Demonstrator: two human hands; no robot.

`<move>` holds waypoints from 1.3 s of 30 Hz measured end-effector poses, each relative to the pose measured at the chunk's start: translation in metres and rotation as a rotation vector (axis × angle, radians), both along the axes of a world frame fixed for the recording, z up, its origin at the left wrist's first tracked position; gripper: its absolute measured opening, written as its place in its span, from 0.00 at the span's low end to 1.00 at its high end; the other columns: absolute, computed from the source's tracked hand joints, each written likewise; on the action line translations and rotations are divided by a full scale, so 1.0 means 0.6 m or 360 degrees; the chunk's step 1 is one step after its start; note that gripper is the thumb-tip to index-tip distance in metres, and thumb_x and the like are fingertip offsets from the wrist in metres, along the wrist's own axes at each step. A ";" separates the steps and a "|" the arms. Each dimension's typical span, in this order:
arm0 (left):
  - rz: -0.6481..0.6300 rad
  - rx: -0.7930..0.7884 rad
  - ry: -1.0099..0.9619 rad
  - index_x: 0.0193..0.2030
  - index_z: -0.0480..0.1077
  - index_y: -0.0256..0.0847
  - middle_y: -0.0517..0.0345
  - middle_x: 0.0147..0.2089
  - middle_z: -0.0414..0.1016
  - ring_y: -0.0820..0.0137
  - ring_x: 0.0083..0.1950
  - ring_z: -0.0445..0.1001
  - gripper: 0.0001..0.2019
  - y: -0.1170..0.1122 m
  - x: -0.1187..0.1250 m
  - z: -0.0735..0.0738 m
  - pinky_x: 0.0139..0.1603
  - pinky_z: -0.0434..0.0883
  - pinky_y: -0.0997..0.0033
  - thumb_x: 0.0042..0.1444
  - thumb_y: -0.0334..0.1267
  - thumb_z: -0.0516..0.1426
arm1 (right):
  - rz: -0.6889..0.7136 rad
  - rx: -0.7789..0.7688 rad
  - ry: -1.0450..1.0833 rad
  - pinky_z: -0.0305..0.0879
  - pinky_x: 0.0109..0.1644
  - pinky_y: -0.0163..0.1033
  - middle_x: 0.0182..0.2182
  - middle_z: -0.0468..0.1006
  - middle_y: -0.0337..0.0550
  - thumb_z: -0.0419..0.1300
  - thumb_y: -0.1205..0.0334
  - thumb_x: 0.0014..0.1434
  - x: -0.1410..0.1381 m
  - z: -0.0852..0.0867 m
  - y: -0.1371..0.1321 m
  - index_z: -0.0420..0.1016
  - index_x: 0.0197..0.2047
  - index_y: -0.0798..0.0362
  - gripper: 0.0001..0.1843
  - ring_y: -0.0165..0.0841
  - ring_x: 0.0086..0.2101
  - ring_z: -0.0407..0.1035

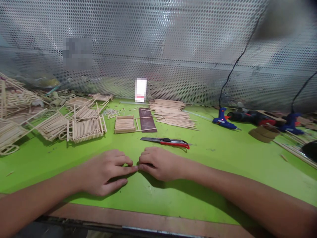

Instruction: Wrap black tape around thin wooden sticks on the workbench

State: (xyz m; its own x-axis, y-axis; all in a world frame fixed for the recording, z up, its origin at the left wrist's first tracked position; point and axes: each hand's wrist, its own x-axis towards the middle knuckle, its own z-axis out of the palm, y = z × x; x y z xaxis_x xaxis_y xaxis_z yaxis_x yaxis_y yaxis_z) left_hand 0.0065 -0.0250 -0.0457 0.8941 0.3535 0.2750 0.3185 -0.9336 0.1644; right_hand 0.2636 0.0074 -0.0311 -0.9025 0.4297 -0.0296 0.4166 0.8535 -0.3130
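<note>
Head view: a utility knife (pixel 165 141) lies crosswise just beyond our nearer, curled right hand (pixel 158 164), whose contents we cannot tell; our left hand (pixel 107 172) rests loosely spread.

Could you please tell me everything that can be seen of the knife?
The knife is a slim cutter lying on the green table, its grey, metal-looking blade out and pointing left. The handle is red and grey, with a black slider and a black part near its right end. It lies just beyond the right hand, seemingly apart from it; only the table appears to touch it.
</note>
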 end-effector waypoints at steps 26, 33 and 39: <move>0.0202 0.0017 -0.0275 0.48 0.75 0.39 0.51 0.42 0.80 0.63 0.40 0.75 0.09 0.007 0.018 -0.009 0.43 0.66 0.61 0.66 0.37 0.56 | -0.0049 -0.0170 0.0120 0.61 0.41 0.38 0.31 0.73 0.42 0.52 0.58 0.76 -0.002 -0.008 0.013 0.75 0.37 0.55 0.18 0.34 0.33 0.66; 0.0214 0.0125 -0.0228 0.45 0.74 0.39 0.53 0.39 0.78 0.66 0.37 0.71 0.11 0.010 0.024 -0.010 0.40 0.63 0.64 0.73 0.36 0.51 | -0.0106 -0.0270 0.0262 0.61 0.41 0.39 0.30 0.70 0.40 0.50 0.58 0.76 -0.003 -0.014 0.000 0.71 0.34 0.54 0.18 0.33 0.33 0.63; 0.0228 0.0229 -0.0300 0.46 0.75 0.38 0.55 0.38 0.78 0.67 0.36 0.71 0.09 0.010 0.018 -0.007 0.40 0.63 0.65 0.73 0.36 0.54 | -0.0221 -0.0332 0.0420 0.63 0.41 0.39 0.36 0.76 0.44 0.54 0.57 0.73 0.005 -0.017 0.005 0.74 0.41 0.54 0.13 0.35 0.36 0.68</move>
State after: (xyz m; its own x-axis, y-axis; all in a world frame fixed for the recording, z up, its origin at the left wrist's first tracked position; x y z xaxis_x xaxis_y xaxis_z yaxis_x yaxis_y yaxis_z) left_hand 0.0172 -0.0187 -0.0501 0.7663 0.4179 0.4881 0.4253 -0.8993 0.1022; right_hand 0.2669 0.0104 -0.0413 -0.8241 0.5582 0.0967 0.4059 0.7008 -0.5866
